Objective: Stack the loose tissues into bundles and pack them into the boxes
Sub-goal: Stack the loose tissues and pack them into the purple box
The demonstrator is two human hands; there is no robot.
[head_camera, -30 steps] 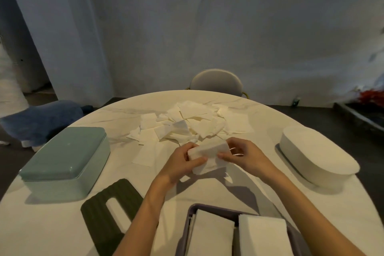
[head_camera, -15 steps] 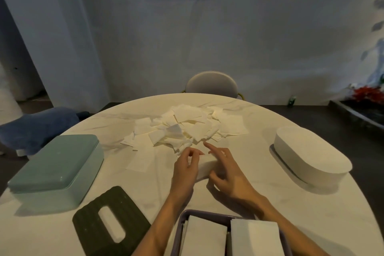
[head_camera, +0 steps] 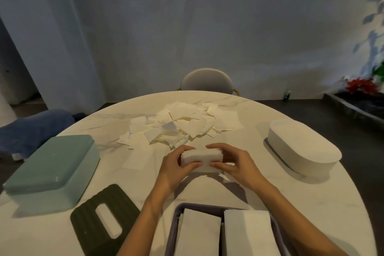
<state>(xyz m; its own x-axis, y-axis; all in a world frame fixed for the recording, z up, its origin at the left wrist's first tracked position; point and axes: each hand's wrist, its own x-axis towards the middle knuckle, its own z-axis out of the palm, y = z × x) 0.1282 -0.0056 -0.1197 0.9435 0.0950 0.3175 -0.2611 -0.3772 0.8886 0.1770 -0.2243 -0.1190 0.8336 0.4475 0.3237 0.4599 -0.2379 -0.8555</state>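
A white tissue bundle (head_camera: 201, 160) is held just above the round table (head_camera: 291, 203), squeezed from both ends: the left hand (head_camera: 176, 167) is curled round its left end, thumb on the near face and fingers over the far edge, and the right hand (head_camera: 232, 164) is wrapped round the right end in the same manner. Just beyond the bundle, toward the far chair (head_camera: 206, 78), a loose pile of tissues (head_camera: 178, 124) is still spread out unstacked; one flat sheet (head_camera: 138, 158) lies to the bundle's left. Nearer than the bundle, at the table edge, a purple box (head_camera: 173, 228) is seen open with two stacks (head_camera: 199, 233) already laid side by side inside. To the bundle's left a teal box (head_camera: 52, 164) and a dark slotted lid (head_camera: 105, 219) are noted; to its right, a white oval box (head_camera: 301, 149). Judged: partly done; the held bundle is not yet packed, and most of the loose tissues remain.
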